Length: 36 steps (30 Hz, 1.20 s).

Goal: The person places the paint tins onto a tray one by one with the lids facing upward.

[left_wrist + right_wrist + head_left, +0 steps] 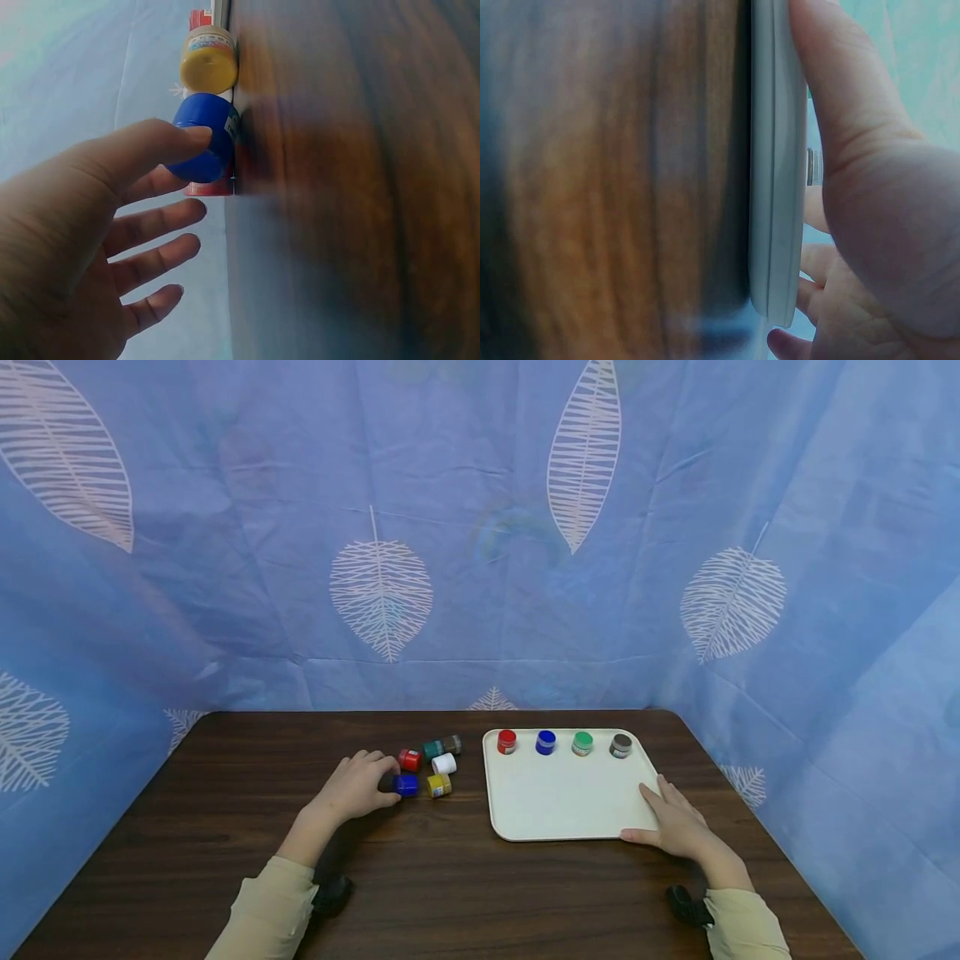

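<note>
My left hand (375, 783) lies on the wooden table (450, 893) beside a cluster of small paint jars. Its thumb (161, 142) touches the lid of a blue jar (206, 150), and the other fingers are spread and nearly straight. A yellow jar (438, 786), a white jar (444, 763), a red jar (409, 760), a teal jar (432, 749) and a brown jar (452, 744) stand close by. My right hand (651, 814) rests on the near right corner of a cream tray (570, 802), with the thumb along its front rim (769, 187) and the fingers straight.
Along the tray's far edge stand a red jar (507, 742), a blue jar (545, 742), a green jar (582, 743) and a grey jar (620, 745). Blue leaf-print cloth (480, 568) hangs behind and on both sides of the table.
</note>
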Each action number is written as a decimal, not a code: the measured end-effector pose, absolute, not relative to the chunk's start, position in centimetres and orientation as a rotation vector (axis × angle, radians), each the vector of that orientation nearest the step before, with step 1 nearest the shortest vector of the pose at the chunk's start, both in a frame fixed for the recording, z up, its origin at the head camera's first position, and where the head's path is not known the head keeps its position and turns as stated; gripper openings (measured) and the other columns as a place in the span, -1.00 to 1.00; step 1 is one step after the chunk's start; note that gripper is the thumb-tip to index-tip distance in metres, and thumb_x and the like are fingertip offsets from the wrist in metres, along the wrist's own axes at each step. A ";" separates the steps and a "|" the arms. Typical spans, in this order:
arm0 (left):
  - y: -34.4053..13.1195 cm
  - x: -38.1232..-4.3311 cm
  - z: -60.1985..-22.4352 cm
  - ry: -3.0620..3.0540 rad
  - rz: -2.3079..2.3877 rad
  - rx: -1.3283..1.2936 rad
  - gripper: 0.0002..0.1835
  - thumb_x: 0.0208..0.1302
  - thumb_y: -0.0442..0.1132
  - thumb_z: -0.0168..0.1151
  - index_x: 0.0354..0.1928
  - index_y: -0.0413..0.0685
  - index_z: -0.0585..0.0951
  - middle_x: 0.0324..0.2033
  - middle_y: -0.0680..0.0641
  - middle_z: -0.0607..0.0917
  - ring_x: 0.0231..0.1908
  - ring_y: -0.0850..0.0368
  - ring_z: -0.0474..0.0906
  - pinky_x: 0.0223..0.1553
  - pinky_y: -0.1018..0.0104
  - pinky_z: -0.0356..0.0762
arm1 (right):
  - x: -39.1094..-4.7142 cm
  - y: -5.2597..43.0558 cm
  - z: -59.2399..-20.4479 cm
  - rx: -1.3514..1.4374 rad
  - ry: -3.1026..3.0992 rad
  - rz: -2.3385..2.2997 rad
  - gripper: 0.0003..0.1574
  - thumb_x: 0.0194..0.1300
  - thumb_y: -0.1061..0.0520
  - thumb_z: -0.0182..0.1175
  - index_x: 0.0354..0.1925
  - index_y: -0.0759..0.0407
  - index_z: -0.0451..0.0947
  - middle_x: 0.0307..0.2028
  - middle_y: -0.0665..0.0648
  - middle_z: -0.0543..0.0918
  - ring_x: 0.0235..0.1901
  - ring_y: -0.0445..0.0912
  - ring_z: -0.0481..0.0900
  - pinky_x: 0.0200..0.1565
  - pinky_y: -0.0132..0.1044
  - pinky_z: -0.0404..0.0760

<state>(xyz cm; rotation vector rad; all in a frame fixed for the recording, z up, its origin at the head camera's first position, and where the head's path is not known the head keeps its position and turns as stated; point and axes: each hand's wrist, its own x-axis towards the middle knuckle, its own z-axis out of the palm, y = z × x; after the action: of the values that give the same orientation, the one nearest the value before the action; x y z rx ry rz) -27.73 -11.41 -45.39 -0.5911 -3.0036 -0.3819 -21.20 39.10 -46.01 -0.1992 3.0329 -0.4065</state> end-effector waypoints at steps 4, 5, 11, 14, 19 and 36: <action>-11.1 -27.6 -45.2 -2.972 -0.378 -0.625 -0.64 0.08 0.07 0.44 -0.13 0.13 0.62 -0.08 0.01 0.67 -0.03 -0.03 0.51 0.02 -0.08 0.43 | -21.2 39.1 -46.1 -0.199 3.038 -0.401 0.31 0.06 -0.42 0.31 0.40 0.46 0.12 0.39 0.68 -0.07 0.34 0.57 -0.03 0.18 0.51 0.11; -11.1 -27.6 -45.1 -2.965 -0.377 -0.633 -0.65 0.07 0.07 0.44 -0.14 0.13 0.62 -0.10 0.03 0.68 -0.05 -0.01 0.51 0.00 -0.06 0.43 | -21.2 39.1 -46.1 -0.199 3.039 -0.401 0.32 0.06 -0.42 0.31 0.40 0.46 0.12 0.39 0.68 -0.07 0.34 0.57 -0.03 0.18 0.51 0.11; -10.4 -27.0 -44.4 -2.938 -0.374 -0.649 -0.67 0.07 0.05 0.44 -0.18 0.12 0.62 -0.26 0.11 0.67 -0.17 0.09 0.50 -0.13 0.08 0.38 | -21.2 39.1 -46.1 -0.203 3.043 -0.397 0.32 0.06 -0.41 0.31 0.40 0.46 0.12 0.39 0.68 -0.06 0.34 0.57 -0.02 0.18 0.51 0.11; -9.9 -26.6 -43.9 -2.918 -0.389 -0.651 -0.64 0.07 0.05 0.44 -0.14 0.10 0.61 -0.31 0.13 0.65 -0.19 0.11 0.50 -0.12 0.10 0.36 | -21.3 39.1 -46.1 -0.203 3.041 -0.395 0.32 0.06 -0.42 0.31 0.41 0.46 0.12 0.39 0.68 -0.07 0.34 0.58 -0.03 0.18 0.51 0.11; -9.1 -26.1 -43.3 -2.836 -0.380 -0.695 -0.63 0.07 0.03 0.44 -0.13 0.10 0.58 -0.30 0.13 0.66 -0.22 0.13 0.49 -0.11 0.10 0.36 | -21.3 39.1 -46.1 -0.196 3.030 -0.397 0.33 0.06 -0.42 0.30 0.41 0.46 0.11 0.40 0.68 -0.09 0.35 0.58 -0.04 0.18 0.52 0.10; -5.3 -25.6 -42.3 -2.568 -0.357 -0.897 -0.67 0.10 0.06 0.35 -0.14 0.13 0.57 -0.34 0.16 0.68 -0.33 0.23 0.40 -0.20 0.25 0.27 | -21.2 39.2 -46.1 -0.201 3.027 -0.406 0.33 0.08 -0.43 0.29 0.41 0.47 0.10 0.39 0.68 -0.09 0.35 0.58 -0.04 0.19 0.51 0.10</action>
<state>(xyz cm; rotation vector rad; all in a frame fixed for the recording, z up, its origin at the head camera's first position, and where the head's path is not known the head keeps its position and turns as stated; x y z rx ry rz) -25.62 -5.34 -42.30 -0.8971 -2.5676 -0.3570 -21.22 39.22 -46.13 -0.2013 3.0271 -0.4058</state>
